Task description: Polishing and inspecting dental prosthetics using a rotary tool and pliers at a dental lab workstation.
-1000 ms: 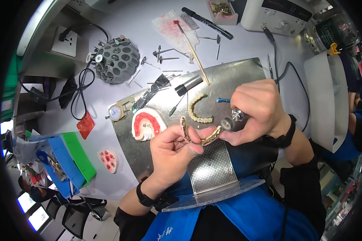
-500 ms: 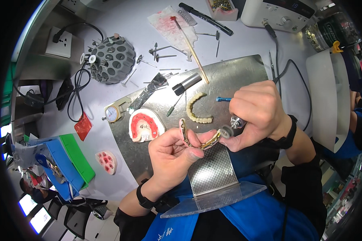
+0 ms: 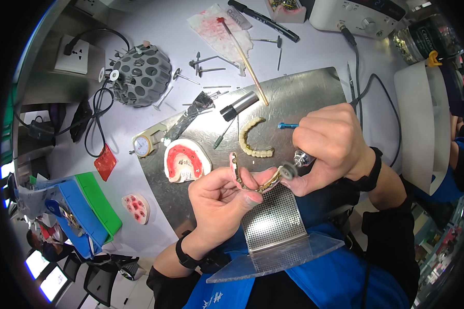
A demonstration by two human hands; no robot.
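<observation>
Between the thumb and fingers of my left hand (image 3: 216,198) is a curved dental bridge framework (image 3: 235,170), pink outside with gold-coloured metal inside. My right hand (image 3: 331,144) is closed around a rotary handpiece (image 3: 303,158). A round grey polishing wheel (image 3: 287,171) on its tip meets the right end of the framework, touching or very close. Beyond my hands a tooth-coloured arch (image 3: 248,141) lies on the metal plate. Left of it stands a white dental cast (image 3: 187,160) with a red ridge. Under my hands is a perforated metal rest (image 3: 273,221).
A grey bur holder (image 3: 142,74) stands at the far left, with several loose burs nearby. A dial gauge (image 3: 142,146) lies on the metal plate's (image 3: 304,95) left edge. The control unit (image 3: 358,18) sits far right, its cable (image 3: 357,72) running to my right hand. Blue and green trays (image 3: 99,203) are left.
My hands keep nearly the same pose, with the wheel still at the framework's right end. The whole view has shifted very slightly. The control unit's display reading has changed.
</observation>
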